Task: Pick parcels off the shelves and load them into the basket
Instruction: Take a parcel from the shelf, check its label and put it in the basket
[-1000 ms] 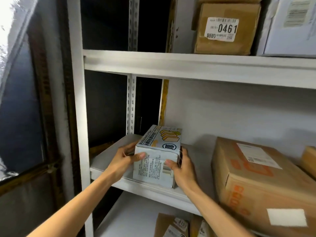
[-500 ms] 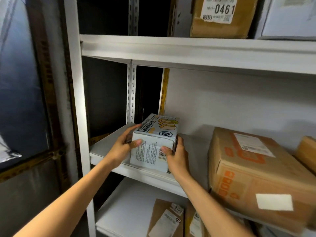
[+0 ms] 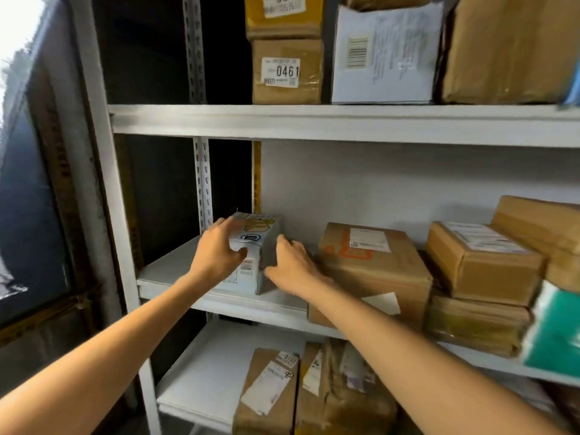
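A small white printed box stands on the middle shelf near its left end. My left hand grips its left and top side, with the thumb curled over the front face. My right hand holds its grey right side, fingers curled against it. The box sits between both hands and its lower left part is hidden by my left hand. No basket is in view.
Brown cardboard parcels fill the middle shelf to the right. More boxes, one labelled 0461, sit on the top shelf. Parcels lie on the lower shelf. A white upright post borders the left.
The view has swung right and upward, showing more shelf. The box has turned so its grey side faces me more. My left hand has slid up onto the box's top corner.
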A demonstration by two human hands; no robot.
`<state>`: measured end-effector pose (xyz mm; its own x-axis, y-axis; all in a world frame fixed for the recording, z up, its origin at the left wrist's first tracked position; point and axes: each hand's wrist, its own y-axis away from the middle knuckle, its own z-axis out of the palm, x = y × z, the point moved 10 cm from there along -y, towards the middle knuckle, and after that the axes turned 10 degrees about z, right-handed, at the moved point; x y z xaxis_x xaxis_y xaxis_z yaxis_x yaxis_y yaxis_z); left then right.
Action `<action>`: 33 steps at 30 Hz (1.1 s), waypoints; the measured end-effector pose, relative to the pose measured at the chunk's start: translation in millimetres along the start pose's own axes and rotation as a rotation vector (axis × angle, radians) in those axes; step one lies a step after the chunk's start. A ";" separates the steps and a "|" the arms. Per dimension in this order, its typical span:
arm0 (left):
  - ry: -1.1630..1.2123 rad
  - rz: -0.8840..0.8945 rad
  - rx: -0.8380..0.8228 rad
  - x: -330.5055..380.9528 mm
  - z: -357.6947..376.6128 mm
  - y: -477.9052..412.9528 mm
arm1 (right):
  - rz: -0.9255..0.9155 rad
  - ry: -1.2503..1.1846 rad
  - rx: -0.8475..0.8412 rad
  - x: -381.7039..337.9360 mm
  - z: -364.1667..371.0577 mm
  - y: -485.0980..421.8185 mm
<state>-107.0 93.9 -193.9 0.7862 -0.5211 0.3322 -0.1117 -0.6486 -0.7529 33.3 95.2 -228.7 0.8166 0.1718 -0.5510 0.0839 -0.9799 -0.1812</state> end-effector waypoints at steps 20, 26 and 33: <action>0.386 -0.389 -0.502 102.3 134.8 -28.6 | 0.309 -0.159 0.106 160.2 -150.0 73.7; 0.584 -0.616 -0.804 79.8 154.4 -11.5 | 0.470 -0.200 0.093 155.2 -137.1 50.8; 0.640 -0.524 -0.762 79.9 150.7 -12.8 | 0.665 -0.260 0.092 157.7 -133.0 44.6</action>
<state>48.8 144.2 -243.3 0.4126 -0.1317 0.9013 -0.3741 -0.9267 0.0358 241.8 65.1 -215.3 0.5149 -0.4284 -0.7425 -0.4419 -0.8749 0.1983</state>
